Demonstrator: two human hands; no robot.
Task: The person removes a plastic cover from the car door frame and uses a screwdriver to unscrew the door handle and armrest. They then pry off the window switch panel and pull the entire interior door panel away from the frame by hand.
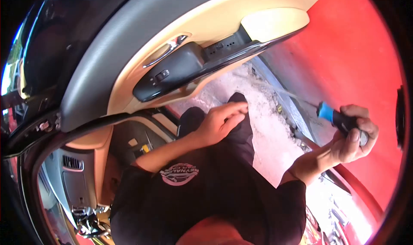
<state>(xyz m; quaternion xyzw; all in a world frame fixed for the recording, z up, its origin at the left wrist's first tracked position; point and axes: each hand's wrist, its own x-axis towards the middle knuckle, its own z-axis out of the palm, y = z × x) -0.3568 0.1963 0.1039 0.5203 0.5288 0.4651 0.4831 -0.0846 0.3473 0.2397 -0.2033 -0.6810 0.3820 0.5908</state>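
My right hand [355, 135] is closed around the black and blue handle of a screwdriver [327, 112]. Its long thin shaft points left toward the door, blurred along its length. Over my dark trousers, my left hand [223, 121] hangs with fingers loosely stretched and apart, holding nothing. Beyond it is the open car door's beige and black inner panel [150, 53]. The panel carries a chrome door handle [170, 49], a black armrest piece with a window switch [162, 75], and a dark recess with small holes [226, 44]. Neither hand touches the door.
A red wall [357, 43] rises on the right, with a grey-blue strip along its base. Rough pale floor [271, 146] lies between wall and car. Inside the car at left, a yellow-handled tool [145, 148] lies near the dashboard's air vent [73, 163].
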